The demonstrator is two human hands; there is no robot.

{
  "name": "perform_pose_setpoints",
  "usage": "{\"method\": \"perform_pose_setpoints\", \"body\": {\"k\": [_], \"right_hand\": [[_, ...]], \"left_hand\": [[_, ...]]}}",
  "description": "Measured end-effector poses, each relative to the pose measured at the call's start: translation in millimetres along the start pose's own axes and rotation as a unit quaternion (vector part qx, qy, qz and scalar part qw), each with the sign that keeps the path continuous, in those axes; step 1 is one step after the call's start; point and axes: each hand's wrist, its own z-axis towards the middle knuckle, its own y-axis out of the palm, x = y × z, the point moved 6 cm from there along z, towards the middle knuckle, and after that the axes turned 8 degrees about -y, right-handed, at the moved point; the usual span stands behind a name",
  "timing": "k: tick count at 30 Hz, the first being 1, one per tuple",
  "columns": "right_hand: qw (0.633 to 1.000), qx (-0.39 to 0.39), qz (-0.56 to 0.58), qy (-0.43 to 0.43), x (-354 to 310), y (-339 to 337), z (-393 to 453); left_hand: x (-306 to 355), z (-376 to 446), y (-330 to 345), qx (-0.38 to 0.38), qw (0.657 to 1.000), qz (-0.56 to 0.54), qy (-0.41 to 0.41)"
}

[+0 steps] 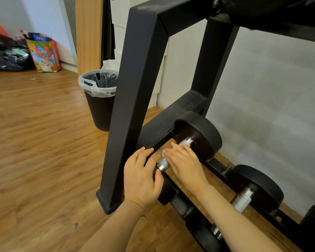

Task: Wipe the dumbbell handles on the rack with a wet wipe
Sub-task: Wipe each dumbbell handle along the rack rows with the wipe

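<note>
Dumbbell handle (173, 155), lowest rack (135, 106) tier: right hand (185, 163) presses wet wipe (166, 151) flat-fingered onto it; left hand (141, 176) grips the near weight head beside it. Risk: the bar may roll under pressure, or the wipe may slip free.

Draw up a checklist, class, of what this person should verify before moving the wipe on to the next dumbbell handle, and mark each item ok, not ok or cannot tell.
1. Wet wipe under the right hand, on the first dumbbell handle: ok.
2. Left hand steadies the near weight head: ok, thumb and fingers grip it.
3. Whole handle wiped, underside too: cannot tell, hands cover it.
4. Next dumbbell handle free to reach: ok, nothing lies on it.
5. Wipe damp and clean enough: cannot tell.
6. Trash bin beside the rack for the used wipe: ok.
</note>
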Motion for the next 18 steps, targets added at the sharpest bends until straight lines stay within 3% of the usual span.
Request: {"method": "perform_pose_setpoints", "body": {"k": [5,10,14,18], "right_hand": [[0.998,-0.003,-0.034,0.044,11.7,-2.1,2.6],[0.999,-0.002,-0.033,0.004,0.9,-0.5,-0.1],[0.996,0.018,-0.035,0.081,14.8,-3.7,0.5],[0.998,0.009,-0.023,0.058,-2.8,4.9,-6.3]], "left_hand": [[0.2,-0.1,-0.5,0.005,1.0,-0.006,0.002],[-0.3,-0.4,-0.2,0.009,1.0,-0.009,0.004],[0.8,-0.2,-1.1,0.013,1.0,-0.011,0.006],[0.7,-0.3,-1.1,0.018,1.0,-0.011,0.01]]}}
